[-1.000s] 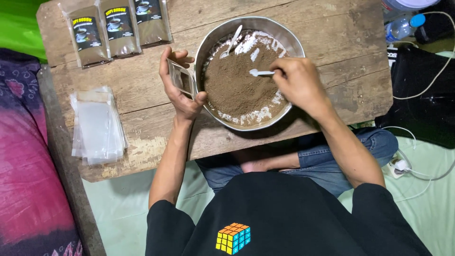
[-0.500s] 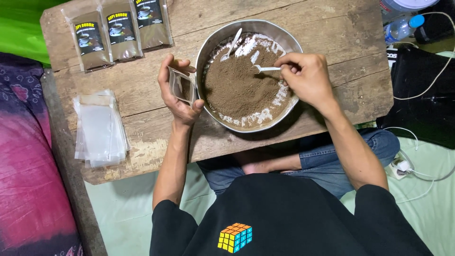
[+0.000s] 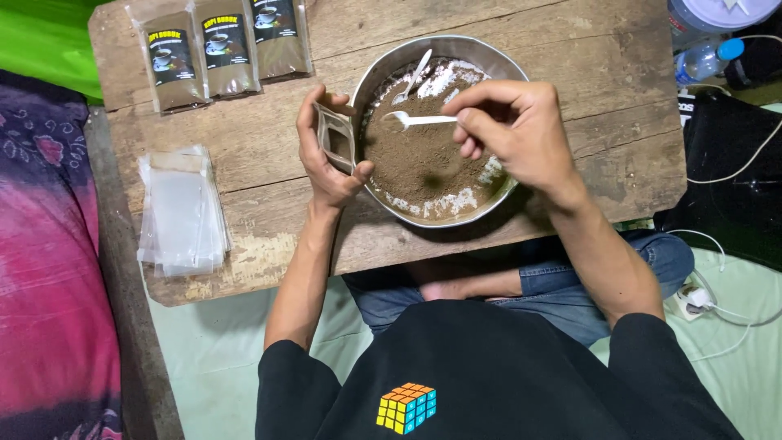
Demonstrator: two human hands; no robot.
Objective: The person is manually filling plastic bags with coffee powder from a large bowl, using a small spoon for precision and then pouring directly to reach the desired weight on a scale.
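A round metal bowl of brown powder with white powder at its edges sits on a low wooden table. My left hand holds a small clear plastic pouch open at the bowl's left rim. My right hand pinches a white plastic spoon, its scoop lifted over the powder and pointing toward the pouch. A second white spoon lies in the bowl at the far side.
Three filled brown pouches with dark labels lie at the table's far left. A stack of empty clear pouches rests at the near left. A plastic bottle and white cables are at the right. Patterned pink cloth lies left.
My right hand has raised the spoon out of the powder and carried it left toward the pouch. My left hand keeps the pouch at the rim.
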